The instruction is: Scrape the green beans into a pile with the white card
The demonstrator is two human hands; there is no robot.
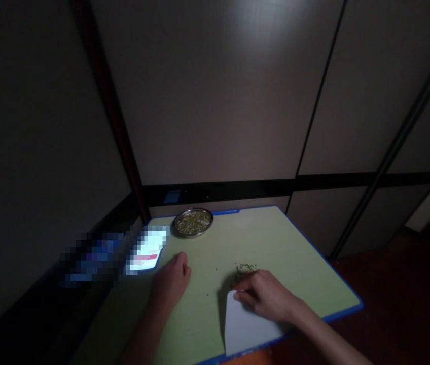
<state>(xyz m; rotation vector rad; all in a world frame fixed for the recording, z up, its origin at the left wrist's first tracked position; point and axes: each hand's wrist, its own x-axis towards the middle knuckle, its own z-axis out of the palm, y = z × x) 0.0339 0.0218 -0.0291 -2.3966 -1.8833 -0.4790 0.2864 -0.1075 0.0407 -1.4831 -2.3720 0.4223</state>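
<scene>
My left hand [170, 278] rests on the pale green tabletop [268, 233], its fingers curled into a fist with nothing showing in them. Toward the front of the table, my right hand [262, 294] is closed in a pinch over the upper left corner of a white sheet [247, 329]. Whatever lies between those fingertips is too small or hidden to name. Small greenish beans [247, 266] are scattered just beyond the right fingers, partly covered by them. At the back left stands a round metal dish [193, 223] holding many similar beans.
A lit phone-like screen [148, 251], partly pixelated, lies left of my left hand. Another blurred screen [95, 258] shows farther left. Blue edging [344, 312] borders the table. Cabinet panels [215, 101] rise directly behind it. A few stray beans dot the middle.
</scene>
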